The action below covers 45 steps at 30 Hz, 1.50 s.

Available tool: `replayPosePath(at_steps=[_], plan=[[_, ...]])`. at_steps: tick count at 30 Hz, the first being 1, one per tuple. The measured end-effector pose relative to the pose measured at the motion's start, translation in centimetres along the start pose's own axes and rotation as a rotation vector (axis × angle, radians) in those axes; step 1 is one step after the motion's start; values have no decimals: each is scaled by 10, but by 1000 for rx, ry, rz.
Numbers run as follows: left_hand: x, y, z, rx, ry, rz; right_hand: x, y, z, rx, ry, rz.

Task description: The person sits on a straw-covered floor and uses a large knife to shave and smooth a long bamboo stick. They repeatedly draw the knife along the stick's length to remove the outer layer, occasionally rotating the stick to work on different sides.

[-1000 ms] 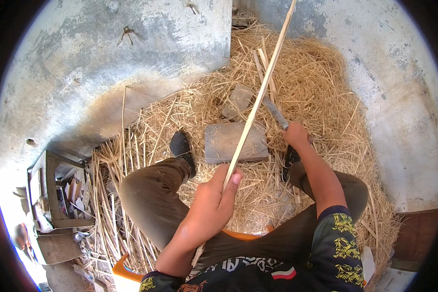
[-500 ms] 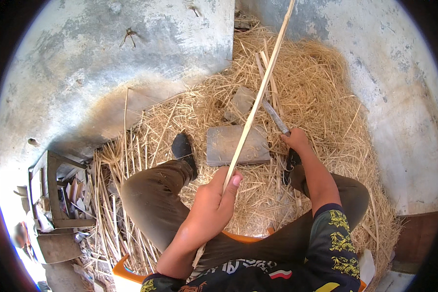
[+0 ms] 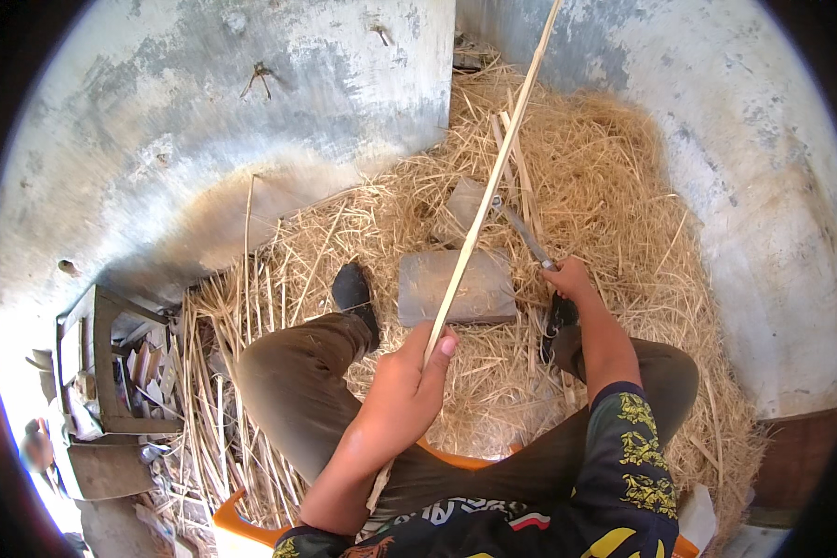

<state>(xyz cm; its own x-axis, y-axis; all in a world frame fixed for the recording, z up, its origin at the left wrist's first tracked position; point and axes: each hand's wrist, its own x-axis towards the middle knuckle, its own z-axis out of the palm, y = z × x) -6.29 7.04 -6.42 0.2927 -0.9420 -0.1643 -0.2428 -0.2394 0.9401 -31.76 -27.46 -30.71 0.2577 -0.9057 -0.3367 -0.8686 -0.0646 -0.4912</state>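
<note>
Closed around the lower part of a long pale bamboo strip [image 3: 479, 219], my left hand [image 3: 405, 386] rests above my left thigh, thumb along the strip. The strip slants up and away to the right, past the top of the picture; its lower end shows beneath my left wrist. My right hand [image 3: 572, 279], farther off near my right foot, is wrapped round the handle of a long grey-bladed knife [image 3: 528, 234]. The blade points away to the left, its far end close to the strip; whether they touch I cannot tell. The handle is hidden by my fingers.
A flat grey block [image 3: 458, 288] lies between my feet, with a smaller stone [image 3: 464, 202] behind it. Shavings [image 3: 595, 167] are heaped against the walls. Loose strips [image 3: 223, 409] lie at left beside a wooden frame [image 3: 102, 363]. An orange chair edge [image 3: 242, 521] shows under me.
The view has shifted slightly. The knife's blade has swung a little leftward, its far end now closer to the strip. My left hand keeps the same grip on the strip.
</note>
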Motion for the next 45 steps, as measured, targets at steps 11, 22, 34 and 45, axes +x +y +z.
replayPosePath(at_steps=[11,22,34,45], plan=[[-1,2,1,28,-32,-22,8,9,9,-260,224,-171],[-2,4,3,2,-17,-3,7,-2,17,167,56,-84],[-3,8,-4,-12,6,-9,-23,-37,-13,-310,238,42],[-1,2,-8,-14,32,11,-27,-56,-3,-302,290,-42]])
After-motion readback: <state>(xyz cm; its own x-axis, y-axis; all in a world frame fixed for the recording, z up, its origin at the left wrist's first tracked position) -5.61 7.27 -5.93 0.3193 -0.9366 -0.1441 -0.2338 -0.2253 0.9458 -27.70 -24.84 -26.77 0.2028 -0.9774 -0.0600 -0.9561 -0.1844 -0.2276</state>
